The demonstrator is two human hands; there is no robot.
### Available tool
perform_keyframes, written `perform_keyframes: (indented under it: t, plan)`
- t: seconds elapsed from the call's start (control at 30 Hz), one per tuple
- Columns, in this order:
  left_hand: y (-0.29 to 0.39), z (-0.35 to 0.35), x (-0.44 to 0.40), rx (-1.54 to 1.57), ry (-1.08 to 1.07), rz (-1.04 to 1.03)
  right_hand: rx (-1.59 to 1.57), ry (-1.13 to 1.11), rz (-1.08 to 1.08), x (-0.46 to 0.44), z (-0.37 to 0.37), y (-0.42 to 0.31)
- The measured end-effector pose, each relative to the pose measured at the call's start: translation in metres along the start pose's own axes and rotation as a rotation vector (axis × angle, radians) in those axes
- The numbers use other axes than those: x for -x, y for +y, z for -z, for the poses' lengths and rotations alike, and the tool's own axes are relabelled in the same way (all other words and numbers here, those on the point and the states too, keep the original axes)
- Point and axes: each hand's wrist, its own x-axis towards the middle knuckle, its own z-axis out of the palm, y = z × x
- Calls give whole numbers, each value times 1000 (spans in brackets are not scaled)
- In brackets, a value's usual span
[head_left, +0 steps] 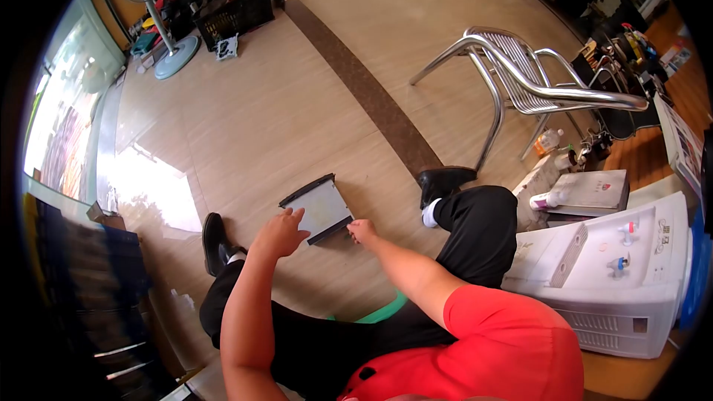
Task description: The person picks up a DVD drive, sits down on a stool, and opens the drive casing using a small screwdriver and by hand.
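Observation:
A flat, pale grey rectangular panel (321,206) with dark bars along its far and near edges is between my feet, low over or on the floor; I cannot tell which. My left hand (281,233) is at its near left corner, fingers apart and thumb stretched out, with nothing in it. At the near right corner, by the end of the dark bar, my right hand (362,232) has its fingers pinched together. Whatever is between those fingers is too small to make out.
A white water dispenser (594,267) lies at my right, with a box (594,191) and bottles beyond it. A metal chair (520,74) stands ahead right. A fan (177,58) and a black crate (234,11) are far left. Under me shows a green stool (382,312).

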Motion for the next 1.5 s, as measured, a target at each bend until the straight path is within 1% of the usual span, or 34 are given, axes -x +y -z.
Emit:
perform_keyframes:
  t: [0.03, 0.1, 0.23, 0.37, 0.43, 0.47, 0.5, 0.57, 0.63, 0.73, 0.87, 0.97, 1.33, 1.43, 1.5]
  plan:
    - [0, 0, 1, 5, -10, 8, 2, -6, -12, 2, -1, -2]
    - [0, 0, 1, 15, 16, -6, 64, 30, 33, 4, -1, -3]
    - [2, 1, 1, -11, 10, -6, 95, 67, 0, 4, -1, -7]
    - [3, 4, 1, 3, 10, 8, 135, 53, 1, 6, -1, -9]
    - [4, 8, 0, 22, -94, 56, 77, 43, -36, 0, 0, -2]
    - [2, 4, -2, 32, -92, 76, 27, 15, -30, -3, 1, 2]
    - [-3, -3, -5, 24, -78, 60, 40, -8, -34, -2, 1, 3]
    - [-5, -4, -4, 26, -58, 69, -2, 9, -33, 1, 1, -1]
    - [2, 3, -1, 16, -96, 87, 10, -16, -29, 3, 2, -2]
    - [-4, -5, -4, 13, -76, 84, 7, 18, -32, 1, 0, -2]
    - [-5, -5, -4, 4, -76, 77, -10, -18, -46, 2, 0, -1]
    - [-6, -6, -2, 9, -70, 79, -88, -55, -44, 1, 1, 2]
    - [-2, -2, -2, 11, -108, 99, 16, -20, -59, 2, -1, -4]
    - [-2, -3, -3, 14, -110, 95, -9, -22, -88, 1, 0, -2]
    - [-2, -3, -3, 12, -110, 103, -105, -51, -97, -1, 2, 1]
